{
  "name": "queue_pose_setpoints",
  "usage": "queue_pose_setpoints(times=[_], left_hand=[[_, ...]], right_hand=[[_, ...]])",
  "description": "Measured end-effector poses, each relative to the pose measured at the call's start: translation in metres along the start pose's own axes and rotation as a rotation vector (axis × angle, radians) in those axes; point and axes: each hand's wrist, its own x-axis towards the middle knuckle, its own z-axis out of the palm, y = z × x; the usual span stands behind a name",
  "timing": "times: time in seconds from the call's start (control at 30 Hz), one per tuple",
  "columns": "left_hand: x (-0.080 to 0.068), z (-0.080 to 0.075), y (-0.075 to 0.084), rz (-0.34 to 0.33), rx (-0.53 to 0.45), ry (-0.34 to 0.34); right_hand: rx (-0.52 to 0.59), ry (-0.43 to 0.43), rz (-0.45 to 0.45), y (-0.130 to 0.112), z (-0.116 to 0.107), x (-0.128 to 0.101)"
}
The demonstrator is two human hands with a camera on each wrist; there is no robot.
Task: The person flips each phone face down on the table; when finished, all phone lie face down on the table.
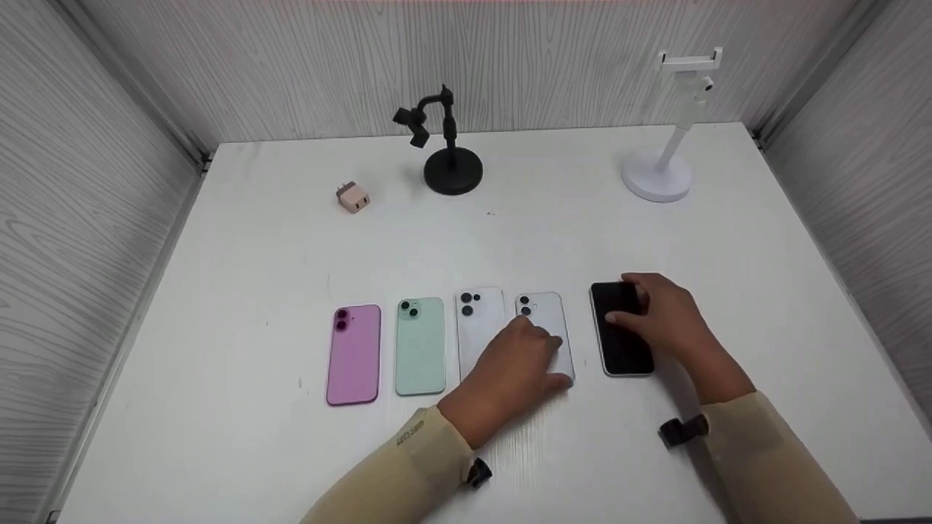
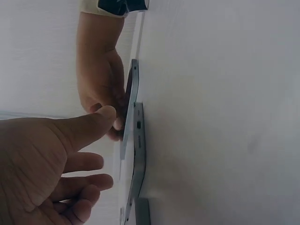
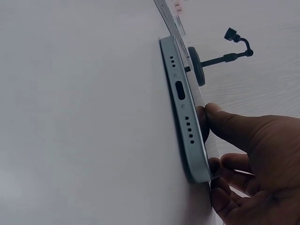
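Note:
On the white table a smartphone point(image 1: 628, 356) lies with its black screen up, its bottom edge and charging port facing the right wrist camera. My right hand point(image 1: 666, 313) grips it at the far right side, the thumb over the screen and the fingers curled at the edge. Hovering over two phones lying back up, a white phone point(image 1: 546, 306) and a paler grey-white phone point(image 1: 482, 327), is my left hand point(image 1: 513, 371). Its fingers are loosely bent, the thumb stretched out, nothing held. Further left, a mint green phone point(image 1: 421, 356) and a pink phone point(image 1: 354, 364) show their camera backs.
Toward the back stand a black phone stand point(image 1: 453, 172) with a bent arm and a white phone stand point(image 1: 657, 178). A pink two-port charger plug point(image 1: 354, 198) lies left of the black stand. Grey wood-grain panels point(image 1: 546, 65) enclose the table's back and sides.

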Motion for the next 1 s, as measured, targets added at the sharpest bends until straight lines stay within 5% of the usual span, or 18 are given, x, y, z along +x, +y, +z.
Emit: queue_pose_setpoints(times=[0.23, 0.5, 1.0], left_hand=[[0.022, 0.020, 0.022, 0.100, 0.004, -0.011], [0.039, 0.033, 0.035, 0.133, 0.049, -0.009], [0.043, 0.042, 0.035, 0.148, 0.169, 0.021]], right_hand=[[-0.001, 0.014, -0.005, -0.001, 0.001, -0.001], [-0.007, 0.001, 0.007, -0.001, 0.000, 0.000], [0.009, 0.021, 0.007, -0.003, 0.000, -0.002]])
